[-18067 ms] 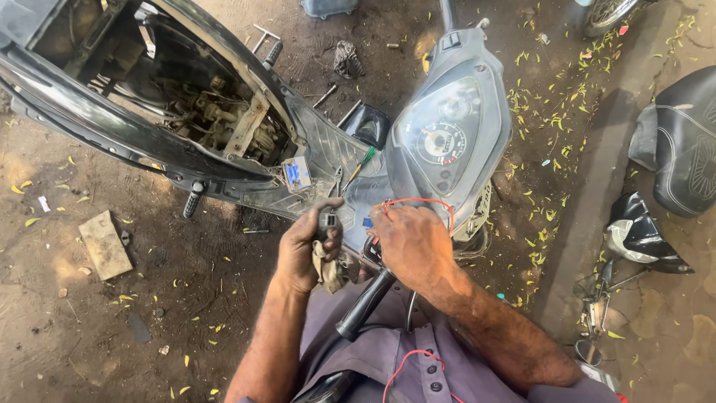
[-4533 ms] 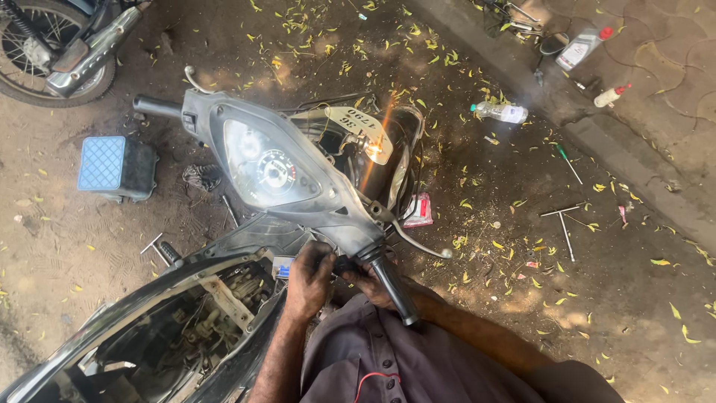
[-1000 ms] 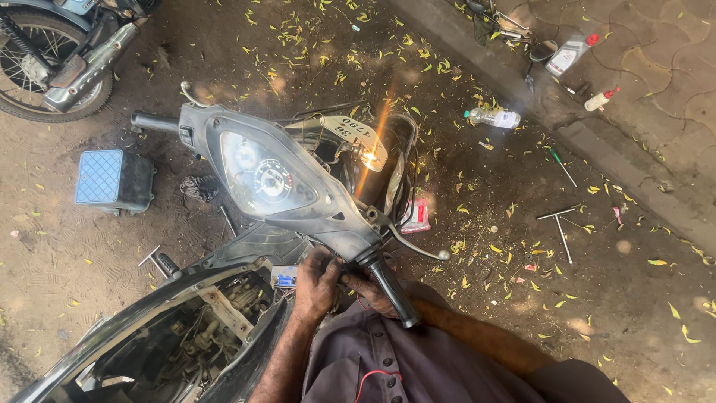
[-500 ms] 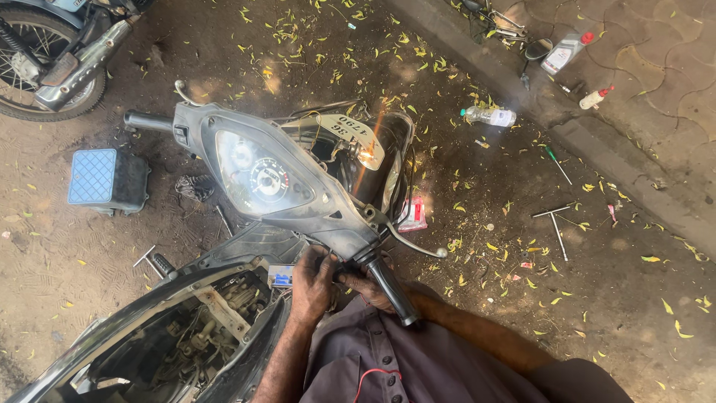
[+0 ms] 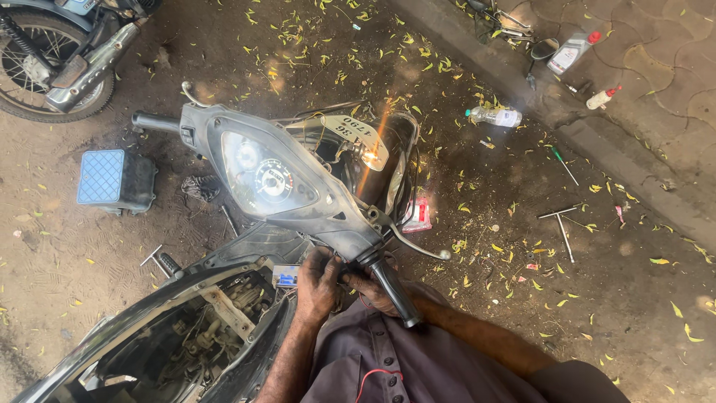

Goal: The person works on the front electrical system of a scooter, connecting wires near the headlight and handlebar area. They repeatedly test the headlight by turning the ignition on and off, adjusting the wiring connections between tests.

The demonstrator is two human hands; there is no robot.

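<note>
A dismantled grey scooter stands in front of me, its handlebar cover with the speedometer [image 5: 272, 179] at the centre. My left hand [image 5: 317, 287] presses against the underside of the handlebar housing, fingers curled. Just under the black right grip [image 5: 394, 291] sits my right hand [image 5: 373, 289], mostly hidden by the bar. What either hand pinches is concealed. The brake lever [image 5: 418, 245] juts out to the right above the grip.
The scooter's open body [image 5: 201, 336] shows bare engine parts at lower left. A blue-topped box [image 5: 115, 179] lies on the dirt to the left, a motorcycle wheel [image 5: 52, 67] beyond. T-handle tools [image 5: 561, 224], a screwdriver [image 5: 563, 164], bottles [image 5: 498, 116] and a kerb lie to the right.
The camera view shifted slightly; the scooter front now appears a bit lower and nearer. Both hands stay under the handlebar by the right grip.
</note>
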